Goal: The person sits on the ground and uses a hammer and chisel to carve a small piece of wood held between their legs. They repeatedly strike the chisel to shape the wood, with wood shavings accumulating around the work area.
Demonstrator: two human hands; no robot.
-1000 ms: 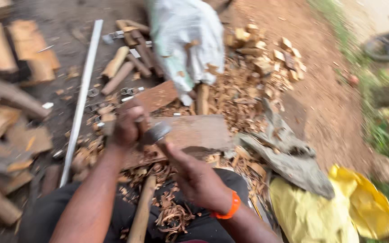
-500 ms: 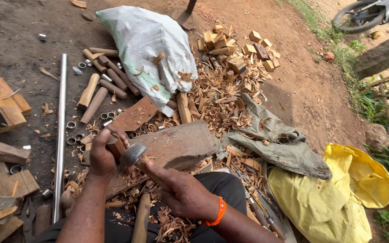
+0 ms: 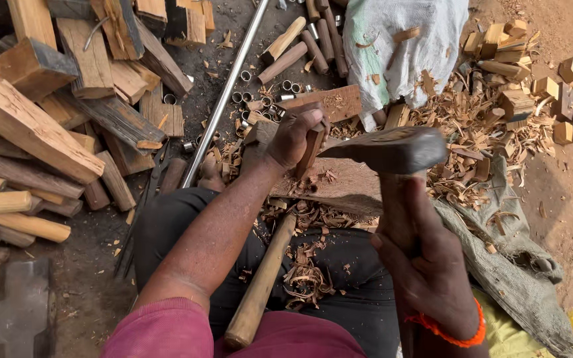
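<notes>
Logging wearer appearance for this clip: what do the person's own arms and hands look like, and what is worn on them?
Both hands are bare, no gloves. The left hand has a bare forearm; a maroon short sleeve covers the upper arm. The right hand carries an orange band at the wrist. No watch or rings are visible.

The left arm stretches forward from a red sleeve, and the left hand (image 3: 293, 136) at its end is curled shut with the thumb pressed on top and the knuckles turned outward. The right hand (image 3: 426, 265) sits nearer the body, raised and fisted, fingers wrapped tight, an orange band round its wrist.
</notes>
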